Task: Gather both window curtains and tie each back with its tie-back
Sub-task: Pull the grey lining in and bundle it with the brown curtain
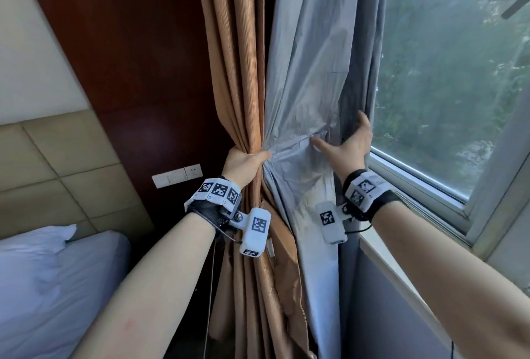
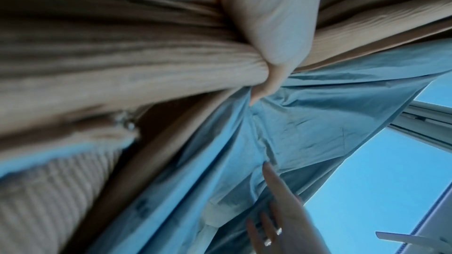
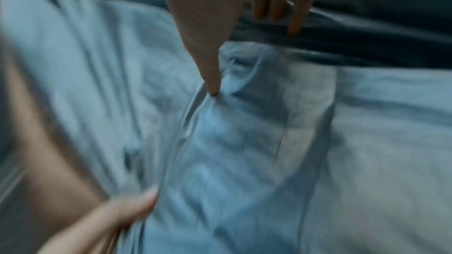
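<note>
In the centre of the head view, the left hand (image 1: pixel 245 161) is gripping the gathered folds of the tan curtain (image 1: pixel 232 51), its fingers wrapping round behind the bunch and its thumb lying across the front. The left wrist view is showing that thumb pressing the ribbed tan fabric where it meets the grey lining (image 1: pixel 309 71). The lining is hanging just right of the tan folds and is puckering toward the left hand.

To the right of centre, the right hand (image 1: pixel 348 143) is spreading open against the lining: its thumb is pointing left across the creased cloth, and its fingers are reaching behind the lining's darker right edge, beside the window (image 1: pixel 453 71). Whether those fingers are closing on the edge cannot be told; the right wrist view is blurred.

At the lower left of the head view, a bed (image 1: pixel 43 287) is lying beside the padded headboard (image 1: pixel 51 163).
</note>
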